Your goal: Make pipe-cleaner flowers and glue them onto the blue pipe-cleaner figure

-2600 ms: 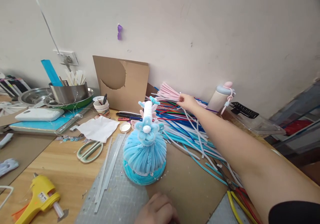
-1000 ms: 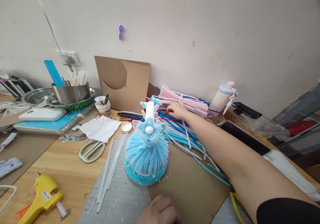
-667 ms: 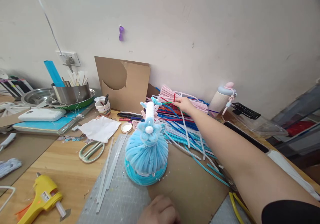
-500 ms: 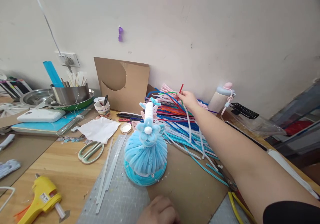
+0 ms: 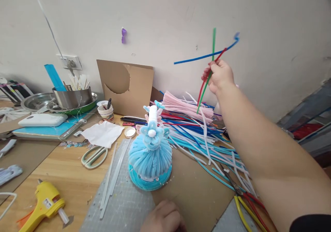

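Observation:
Raised in front of the wall, my right hand (image 5: 219,74) pinches red and green pipe cleaners (image 5: 213,42), with a blue pipe cleaner (image 5: 199,57) lying across them. My left hand (image 5: 164,218) rests at the bottom edge on the cardboard, its fingers curled; whether anything is inside cannot be seen. Beyond it stands a light blue fuzzy dress-shaped figure (image 5: 150,156) on a round turquoise base, with a blue flower and a white stem on top. Below my right hand lies a pile of pink, white, blue and red pipe cleaners (image 5: 184,106).
Yellow-and-red-handled pliers (image 5: 241,209) lie at lower right. To the left are a yellow glue gun (image 5: 46,204), scissors (image 5: 94,157), a white cloth (image 5: 103,134), paper cups (image 5: 106,110) and a metal pot (image 5: 73,98). Cut cardboard (image 5: 141,87) leans on the wall.
My right hand has risen from the pile, lifting the red, green and blue pipe cleaners up in front of the wall. The pink bundle is more exposed. My left hand has hardly moved.

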`<control>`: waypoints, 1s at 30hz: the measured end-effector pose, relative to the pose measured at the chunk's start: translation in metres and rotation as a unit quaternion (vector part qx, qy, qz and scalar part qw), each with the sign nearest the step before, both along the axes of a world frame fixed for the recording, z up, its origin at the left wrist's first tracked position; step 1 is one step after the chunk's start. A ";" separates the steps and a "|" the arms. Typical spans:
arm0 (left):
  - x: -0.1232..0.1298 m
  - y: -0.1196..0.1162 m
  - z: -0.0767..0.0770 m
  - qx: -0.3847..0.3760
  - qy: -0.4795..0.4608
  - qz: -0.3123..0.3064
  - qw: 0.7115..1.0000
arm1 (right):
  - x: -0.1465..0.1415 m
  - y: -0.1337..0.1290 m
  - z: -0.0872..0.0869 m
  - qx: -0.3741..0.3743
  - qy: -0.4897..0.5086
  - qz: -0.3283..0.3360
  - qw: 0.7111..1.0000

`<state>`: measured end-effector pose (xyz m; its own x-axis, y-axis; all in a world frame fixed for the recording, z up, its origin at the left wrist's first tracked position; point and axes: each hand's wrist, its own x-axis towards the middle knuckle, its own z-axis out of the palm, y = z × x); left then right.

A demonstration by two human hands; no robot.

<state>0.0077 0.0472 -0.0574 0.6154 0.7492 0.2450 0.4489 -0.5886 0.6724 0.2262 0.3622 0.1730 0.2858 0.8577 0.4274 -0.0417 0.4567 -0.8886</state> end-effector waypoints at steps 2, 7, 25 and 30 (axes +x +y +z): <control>0.000 0.000 0.001 0.000 -0.001 0.000 1.000 | 0.000 -0.017 0.010 -0.067 -0.051 0.011 0.996; -0.001 -0.002 0.001 -0.001 -0.020 0.001 1.000 | -0.004 -0.086 0.028 -0.080 -0.046 0.101 0.991; 0.006 -0.015 0.021 -0.228 -0.222 0.115 0.941 | 0.022 -0.263 -0.101 -0.316 -0.444 0.418 0.726; 0.006 -0.019 0.027 -0.230 -0.265 0.194 0.916 | -0.011 -0.283 -0.131 -0.265 -0.491 0.402 0.726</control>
